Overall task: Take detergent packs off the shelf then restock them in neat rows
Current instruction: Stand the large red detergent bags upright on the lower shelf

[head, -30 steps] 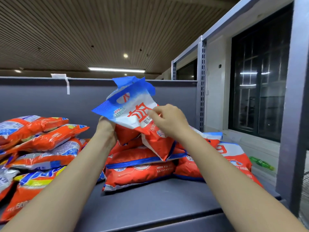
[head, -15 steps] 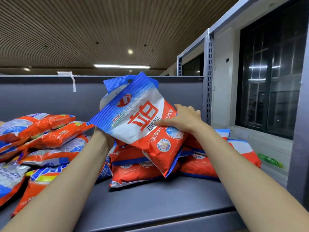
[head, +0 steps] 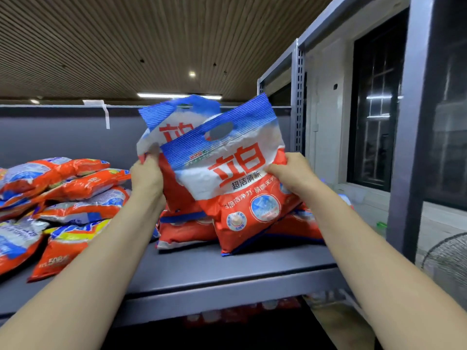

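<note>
Packs (head: 235, 178) upright between gripping hands, left (head: 146, 176), right (head: 290, 173).

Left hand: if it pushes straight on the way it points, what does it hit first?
Probably the rear pack that the left hand already grips; past it, the shelf's grey back panel. Depth is unclear.

Above me, a brown slatted ceiling (head: 126, 41) with small round spotlights (head: 192, 74) and one long light strip (head: 161, 95). Grey back panel (head: 63, 137) behind my shelf, a strip of white tape (head: 106, 117) hanging from its top edge. Grey perforated metal upright (head: 298, 97) to my right. Past it, a pale wall (head: 326, 117) and a dark barred window (head: 376, 109). Round fan grille (head: 447, 258) low at right.
</note>
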`<state>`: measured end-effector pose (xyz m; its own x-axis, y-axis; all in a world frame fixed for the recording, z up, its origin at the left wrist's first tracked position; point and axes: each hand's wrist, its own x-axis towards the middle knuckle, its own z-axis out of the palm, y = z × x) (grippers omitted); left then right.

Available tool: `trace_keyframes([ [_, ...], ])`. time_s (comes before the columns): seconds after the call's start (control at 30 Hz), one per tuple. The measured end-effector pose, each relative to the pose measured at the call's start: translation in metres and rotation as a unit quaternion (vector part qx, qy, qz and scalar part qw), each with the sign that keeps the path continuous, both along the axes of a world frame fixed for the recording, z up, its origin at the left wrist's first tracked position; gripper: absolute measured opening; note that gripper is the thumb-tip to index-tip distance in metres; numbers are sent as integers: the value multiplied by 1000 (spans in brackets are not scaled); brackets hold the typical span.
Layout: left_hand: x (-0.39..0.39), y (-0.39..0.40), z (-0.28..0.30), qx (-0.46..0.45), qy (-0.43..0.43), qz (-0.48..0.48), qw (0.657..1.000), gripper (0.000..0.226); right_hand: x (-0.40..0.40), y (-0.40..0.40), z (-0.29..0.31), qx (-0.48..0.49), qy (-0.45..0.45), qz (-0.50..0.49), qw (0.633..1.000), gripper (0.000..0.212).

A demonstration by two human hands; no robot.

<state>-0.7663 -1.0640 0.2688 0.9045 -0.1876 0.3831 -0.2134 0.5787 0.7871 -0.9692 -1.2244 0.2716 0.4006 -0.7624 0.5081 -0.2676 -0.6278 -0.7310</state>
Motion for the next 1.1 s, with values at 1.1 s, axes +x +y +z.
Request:
trace_keyframes([
  [1.1,-145,150,-155,98,1,141,985,32,-177,98,-166,29,-285,-59,956,38],
])
